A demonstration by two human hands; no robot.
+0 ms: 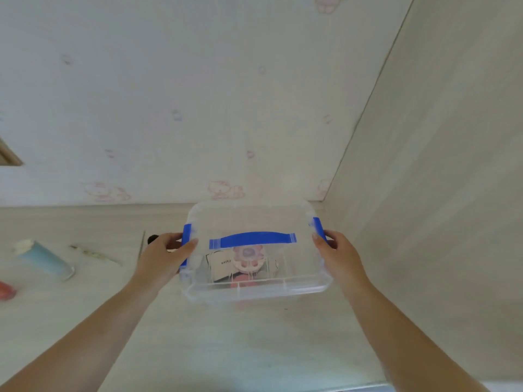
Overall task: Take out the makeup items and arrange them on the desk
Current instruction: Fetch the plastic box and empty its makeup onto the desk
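Pink and blurred, a small rounded item [6, 290] lies at the far left edge of the pale wood-grain table [85, 306]. Just right of it a pale blue cylindrical tube with a white cap [45, 258] lies on its side, and beyond that a thin pale stick-like item [94, 253] rests flat. A small dark round thing [153, 238] shows just behind the left hand [164, 257]. That hand's grip is closed on the left end of the clear plastic storage box [254, 287], its thumb on the lid beside the blue left latch [186, 236]. The box sits near the table's back right corner, lid on, with a blue carry handle [252, 239] across the top. Through the plastic, a pink flower-shaped compact [246, 258], a white card with dark print [222, 263] and another pink item [242, 280] show inside. The right hand [341, 257] grips the right end, fingers curled around the blue right latch [319, 227]. Pink cartoon-printed wallpaper [169, 108] rises behind.
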